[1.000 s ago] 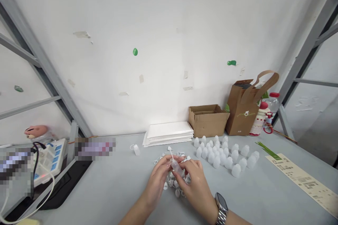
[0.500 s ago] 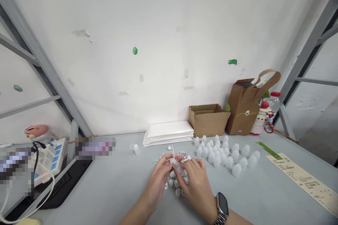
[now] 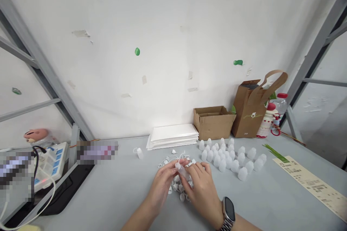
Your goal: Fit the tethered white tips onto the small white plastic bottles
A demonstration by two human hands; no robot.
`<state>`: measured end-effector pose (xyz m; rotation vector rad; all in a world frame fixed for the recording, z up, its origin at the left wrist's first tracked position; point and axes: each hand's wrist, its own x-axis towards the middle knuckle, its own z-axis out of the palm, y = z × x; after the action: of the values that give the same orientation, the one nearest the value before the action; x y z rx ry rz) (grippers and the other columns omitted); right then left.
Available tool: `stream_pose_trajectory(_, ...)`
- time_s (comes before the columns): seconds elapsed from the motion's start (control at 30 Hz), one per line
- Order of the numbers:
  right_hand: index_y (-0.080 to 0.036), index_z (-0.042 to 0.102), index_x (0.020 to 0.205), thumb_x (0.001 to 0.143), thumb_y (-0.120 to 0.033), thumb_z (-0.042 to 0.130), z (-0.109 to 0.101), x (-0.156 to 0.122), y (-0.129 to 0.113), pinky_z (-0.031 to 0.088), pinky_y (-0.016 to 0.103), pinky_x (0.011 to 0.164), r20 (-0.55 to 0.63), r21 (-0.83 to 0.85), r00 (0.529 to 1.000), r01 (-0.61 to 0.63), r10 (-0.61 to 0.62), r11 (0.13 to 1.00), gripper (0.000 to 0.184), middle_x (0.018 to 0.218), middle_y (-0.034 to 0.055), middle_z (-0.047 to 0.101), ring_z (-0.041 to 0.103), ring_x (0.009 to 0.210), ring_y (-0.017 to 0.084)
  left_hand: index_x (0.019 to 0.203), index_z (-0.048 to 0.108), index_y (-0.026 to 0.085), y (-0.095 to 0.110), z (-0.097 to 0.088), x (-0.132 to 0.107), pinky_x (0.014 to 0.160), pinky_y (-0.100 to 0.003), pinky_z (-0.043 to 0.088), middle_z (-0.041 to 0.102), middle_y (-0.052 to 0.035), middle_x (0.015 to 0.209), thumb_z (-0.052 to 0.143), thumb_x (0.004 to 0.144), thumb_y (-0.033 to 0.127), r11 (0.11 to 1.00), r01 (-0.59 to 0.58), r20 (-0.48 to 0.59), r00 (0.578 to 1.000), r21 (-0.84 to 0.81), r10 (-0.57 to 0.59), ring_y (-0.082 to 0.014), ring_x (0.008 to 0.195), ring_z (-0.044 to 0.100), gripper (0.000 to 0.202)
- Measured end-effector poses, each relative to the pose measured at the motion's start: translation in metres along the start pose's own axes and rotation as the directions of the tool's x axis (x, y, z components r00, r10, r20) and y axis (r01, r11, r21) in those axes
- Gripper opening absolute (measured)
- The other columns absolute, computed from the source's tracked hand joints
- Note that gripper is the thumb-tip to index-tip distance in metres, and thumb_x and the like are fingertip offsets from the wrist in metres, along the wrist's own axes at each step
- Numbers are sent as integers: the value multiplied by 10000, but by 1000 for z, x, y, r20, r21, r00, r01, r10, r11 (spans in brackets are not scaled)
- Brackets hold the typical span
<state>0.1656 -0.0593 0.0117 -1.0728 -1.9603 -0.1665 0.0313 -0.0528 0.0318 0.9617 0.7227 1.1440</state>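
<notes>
My left hand and my right hand meet over a heap of small white caps on the grey table. Together they pinch one small translucent bottle, tilted with its neck up and to the left. My left fingers close on its cap end, my right fingers wrap its body. A watch sits on my right wrist. To the right stand several upright translucent bottles in a loose group. One lone bottle lies apart to the left.
A stack of white sheets, an open cardboard box and a brown paper bag line the wall. Drink bottles stand beside the bag. A printed paper strip lies at right, a power strip at left.
The cap tether that stuck up from the held bottle has been pressed down by my left fingers. Both hands stay over the cap heap.
</notes>
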Motion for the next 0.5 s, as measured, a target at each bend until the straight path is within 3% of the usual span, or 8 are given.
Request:
stream_pose_trajectory(0.27,-199,530,902,835,-180,476,-3,1,1,329,322,688,83,126,992,-106,96,986,88,773,26,601,522,715,179,1019,592,184,5,3,-1,983,-399,302,651,-79,1062,519,772,255,1000,13,-32,999,5,-13,-243,1089,514,267)
stream_pose_trajectory(0.5,-218,501,1053,874,-178,406,-6,1,-1,371,325,719,123,176,990,-85,64,981,207,846,23,624,544,753,171,915,634,146,11,0,0,950,-359,339,639,-99,1066,491,792,268,999,-46,-1,999,7,46,-245,1086,508,224)
